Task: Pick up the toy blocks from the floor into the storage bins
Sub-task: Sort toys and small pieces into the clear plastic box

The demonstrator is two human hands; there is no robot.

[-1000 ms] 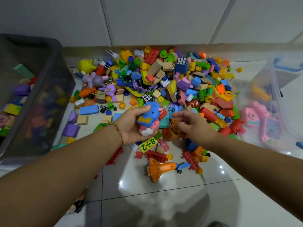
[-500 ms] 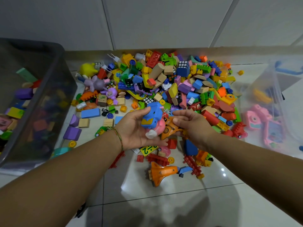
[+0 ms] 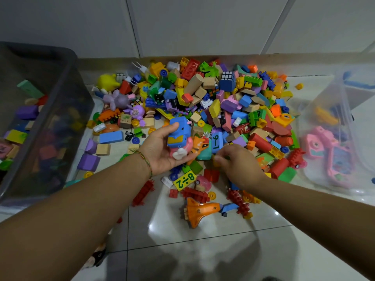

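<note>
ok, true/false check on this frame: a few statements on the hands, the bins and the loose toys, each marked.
1. The left hand holds a blue toy. True.
2. The orange shuttle sits in the clear bin. False: it lies on the floor, near the person.
3. The dark bin already holds blocks. True.
4. The yellow 8÷2 tile is in the right hand. False: it lies on the floor, below the left hand.
</note>
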